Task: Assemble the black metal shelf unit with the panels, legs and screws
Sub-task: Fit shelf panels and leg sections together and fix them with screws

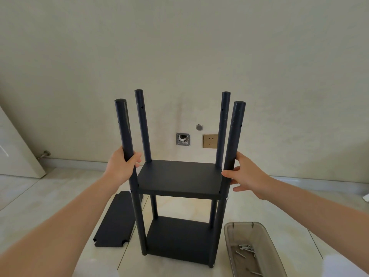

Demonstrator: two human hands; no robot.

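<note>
Shelf unit point(178, 198) stands upright on the floor, loose top panel point(114, 220) lying to its left. Left hand point(121, 164) is wrapped round the front-left leg point(127, 148); right hand point(246, 174), fingers spread, barely touches the front-right leg point(232, 148). I'd hold both legs square before dropping that panel on. Screws point(246, 250) wait in the tray point(229, 236). No readable writing anywhere.

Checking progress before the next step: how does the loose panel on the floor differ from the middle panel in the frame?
The loose panel lies flat on the floor, left of the unit, touching no legs; the middle panel sits raised between four legs. The loose panel's notched corners show; the middle panel's corners are hidden at the legs. Both are black and rectangular.
</note>
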